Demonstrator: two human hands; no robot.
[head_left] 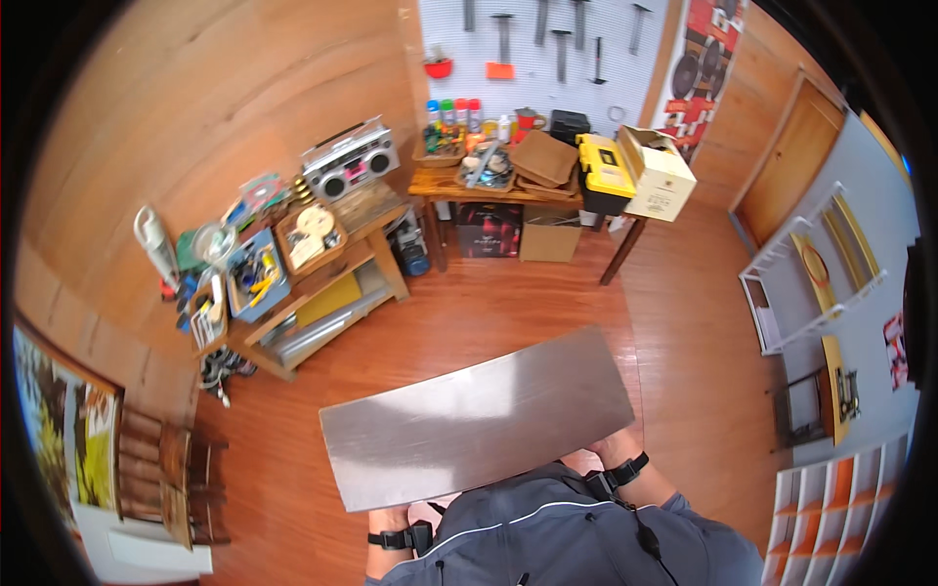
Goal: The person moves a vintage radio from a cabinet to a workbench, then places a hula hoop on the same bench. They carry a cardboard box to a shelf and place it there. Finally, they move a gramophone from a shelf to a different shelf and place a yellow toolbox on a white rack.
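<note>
A long, rectangular brown-grey board with a glossy top spans the space before my body, well above the floor. It tilts so that its right end is farther from me. Under its near left corner my left hand grips the edge, the fingers hidden beneath the board. My right hand holds the near edge by the right end, and its fingers are also mostly covered by the board. Black straps circle both wrists.
Ahead stands a wooden bench with a yellow toolbox and a white box. To the left, a cluttered workbench carries a silver boombox. A wooden chair is at the left, a white rack at the right.
</note>
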